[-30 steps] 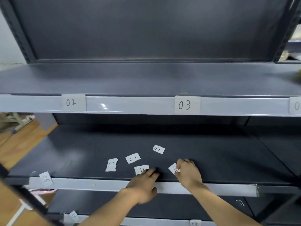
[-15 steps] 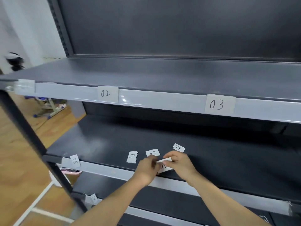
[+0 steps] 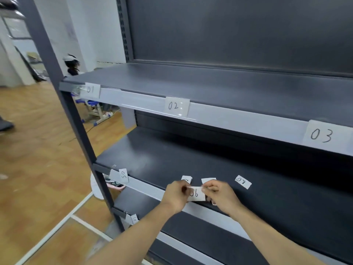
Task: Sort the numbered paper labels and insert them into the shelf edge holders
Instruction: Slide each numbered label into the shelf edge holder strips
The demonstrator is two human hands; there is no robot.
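Label 06 (image 3: pixel 195 194) sits pinched between your two hands just above the front edge of the middle shelf (image 3: pixel 267 188), its written side facing you; your left hand (image 3: pixel 176 196) grips its left edge with thumb and fingers closed on the paper, and your right hand (image 3: pixel 221 196) clamps its right edge the same way. Behind your knuckles, two loose labels lie on the shelf, both partly hidden, and label 08 (image 3: pixel 243 181) lies apart to the right, upside down to you. Label 05 (image 3: pixel 123 175) stands in the holder strip (image 3: pixel 145 185) at the shelf's left end. On the upper shelf edge, labels 01 (image 3: pixel 90 90), 02 (image 3: pixel 176 106) and 03 (image 3: pixel 322 135) are seated in their holder
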